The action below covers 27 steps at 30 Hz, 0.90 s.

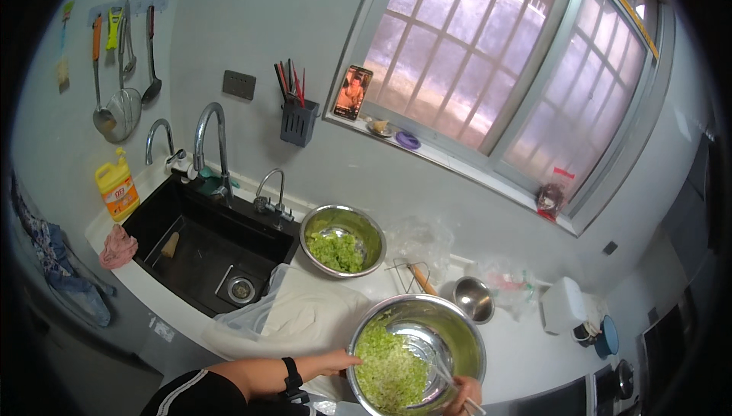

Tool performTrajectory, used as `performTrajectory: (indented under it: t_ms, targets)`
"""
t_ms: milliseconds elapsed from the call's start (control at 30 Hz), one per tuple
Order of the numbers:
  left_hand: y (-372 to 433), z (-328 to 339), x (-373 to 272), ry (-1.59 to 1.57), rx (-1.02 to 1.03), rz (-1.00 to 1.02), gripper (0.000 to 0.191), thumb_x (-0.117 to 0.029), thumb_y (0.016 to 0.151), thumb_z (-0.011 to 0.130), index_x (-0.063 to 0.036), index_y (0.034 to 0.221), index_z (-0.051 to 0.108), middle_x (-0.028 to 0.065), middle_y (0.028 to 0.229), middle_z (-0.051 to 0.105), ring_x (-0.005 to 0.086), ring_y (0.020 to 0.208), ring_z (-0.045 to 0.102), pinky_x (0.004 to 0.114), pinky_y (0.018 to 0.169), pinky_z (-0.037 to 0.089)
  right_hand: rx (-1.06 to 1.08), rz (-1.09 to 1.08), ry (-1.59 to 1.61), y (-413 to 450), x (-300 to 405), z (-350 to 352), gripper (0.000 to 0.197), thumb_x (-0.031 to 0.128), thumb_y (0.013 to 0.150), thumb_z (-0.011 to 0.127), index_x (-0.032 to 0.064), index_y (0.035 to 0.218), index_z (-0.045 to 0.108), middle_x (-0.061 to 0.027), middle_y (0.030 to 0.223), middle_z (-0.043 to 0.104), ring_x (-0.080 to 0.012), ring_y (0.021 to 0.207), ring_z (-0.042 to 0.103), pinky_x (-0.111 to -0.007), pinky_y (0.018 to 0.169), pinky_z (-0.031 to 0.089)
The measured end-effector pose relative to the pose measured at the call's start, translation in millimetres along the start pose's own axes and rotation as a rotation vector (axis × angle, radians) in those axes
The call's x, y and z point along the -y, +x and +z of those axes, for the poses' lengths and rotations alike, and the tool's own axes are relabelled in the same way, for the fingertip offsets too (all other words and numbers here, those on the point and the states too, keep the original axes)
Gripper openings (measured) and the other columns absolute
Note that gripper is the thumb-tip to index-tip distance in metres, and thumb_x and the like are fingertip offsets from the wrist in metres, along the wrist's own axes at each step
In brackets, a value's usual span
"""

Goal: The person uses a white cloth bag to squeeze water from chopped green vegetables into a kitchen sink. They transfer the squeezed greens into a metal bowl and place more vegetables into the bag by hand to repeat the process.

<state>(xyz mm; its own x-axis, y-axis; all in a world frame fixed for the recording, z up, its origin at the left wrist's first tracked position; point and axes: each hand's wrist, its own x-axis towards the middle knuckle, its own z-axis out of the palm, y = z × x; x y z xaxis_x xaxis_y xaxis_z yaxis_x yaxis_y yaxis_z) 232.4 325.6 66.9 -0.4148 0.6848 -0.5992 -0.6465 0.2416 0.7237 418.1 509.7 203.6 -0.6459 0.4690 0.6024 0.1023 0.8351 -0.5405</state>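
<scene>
A large stainless steel bowl [479, 347] holds chopped green vegetable [389, 367], heaped at its left side. My left hand [337, 361] grips the bowl's left rim, thumb over the edge. At the bowl's lower right, my right hand [464, 396] holds pale chopsticks [443, 369], their tips inside the bowl beside the vegetable. Behind and to the left stands a second steel bowl [374, 227] with green leafy pieces [334, 250] in it. A small steel bowl [473, 300] sits just behind the large one.
A black sink [194, 261] with a tall faucet [214, 130] lies at the left. Cream cloth or dough-like sheet [311, 310] lies beside clear plastic. A wire rack [405, 276], wooden-handled tool [422, 280] and plastic bags [423, 241] are behind the large bowl. A phone [353, 93] leans on the windowsill.
</scene>
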Motion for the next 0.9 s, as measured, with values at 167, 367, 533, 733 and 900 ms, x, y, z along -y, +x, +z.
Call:
performTrajectory:
  t_ms: [167, 367, 533, 733, 900]
  targets:
    - [5.0, -1.4, 7.0, -0.038, 0.032, 0.022, 0.032, -0.021, 0.072, 0.060, -0.0027, 0.098, 0.054, 0.0050, 0.081, 0.057, 0.0136, 0.065, 0.054, 0.028, 0.055, 0.046, -0.097, -0.137, -0.003, 2.8, -3.0, 4.9, 0.030, 0.016, 0.084, 0.033, -0.0018, 0.088, 0.057, -0.0169, 0.091, 0.056, -0.0290, 0.084, 0.052, -0.035, 0.076, 0.040]
    - [-0.4, 1.0, 4.8, -0.018, 0.024, 0.029, 0.032, -0.022, 0.072, 0.060, -0.0035, 0.098, 0.054, 0.0034, 0.078, 0.056, 0.0129, 0.062, 0.052, 0.028, 0.054, 0.045, -0.236, 0.491, 0.822, 4.3, -50.8, 7.6, 0.042, 0.029, 0.088, 0.027, -0.0028, 0.099, 0.053, -0.0143, 0.097, 0.055, -0.0252, 0.090, 0.051, -0.037, 0.079, 0.040]
    - [6.3, 0.5, 8.5, -0.064, 0.040, 0.042, 0.034, -0.023, 0.071, 0.061, -0.0037, 0.098, 0.054, 0.0033, 0.076, 0.054, 0.0135, 0.061, 0.051, 0.029, 0.052, 0.044, -0.135, 0.541, 0.670, 11.1, -37.9, 19.4, 0.046, 0.035, 0.089, 0.029, -0.0015, 0.106, 0.050, -0.0157, 0.105, 0.052, -0.0271, 0.096, 0.049, -0.039, 0.083, 0.039]
    - [10.2, -0.2, 14.4, 0.009, 0.021, 0.064, 0.034, -0.024, 0.071, 0.060, -0.0027, 0.097, 0.054, 0.0049, 0.078, 0.054, 0.0142, 0.064, 0.051, 0.029, 0.052, 0.042, -0.193, 0.672, 0.734, 13.4, -57.5, 26.4, 0.042, 0.032, 0.089, 0.032, -0.0015, 0.106, 0.050, -0.0156, 0.103, 0.054, -0.0262, 0.094, 0.049, -0.037, 0.084, 0.038]
    - [-3.0, 4.7, 1.8, 0.008, 0.041, 0.099, 0.024, -0.022, 0.073, 0.058, -0.0067, 0.091, 0.055, 0.0000, 0.065, 0.053, 0.0083, 0.048, 0.047, 0.021, 0.039, 0.036, -0.349, 0.624, 0.900, 16.2, -67.0, 38.8, 0.043, 0.037, 0.088, 0.035, -0.0018, 0.092, 0.052, -0.0133, 0.089, 0.056, -0.0190, 0.084, 0.051, -0.033, 0.079, 0.039]
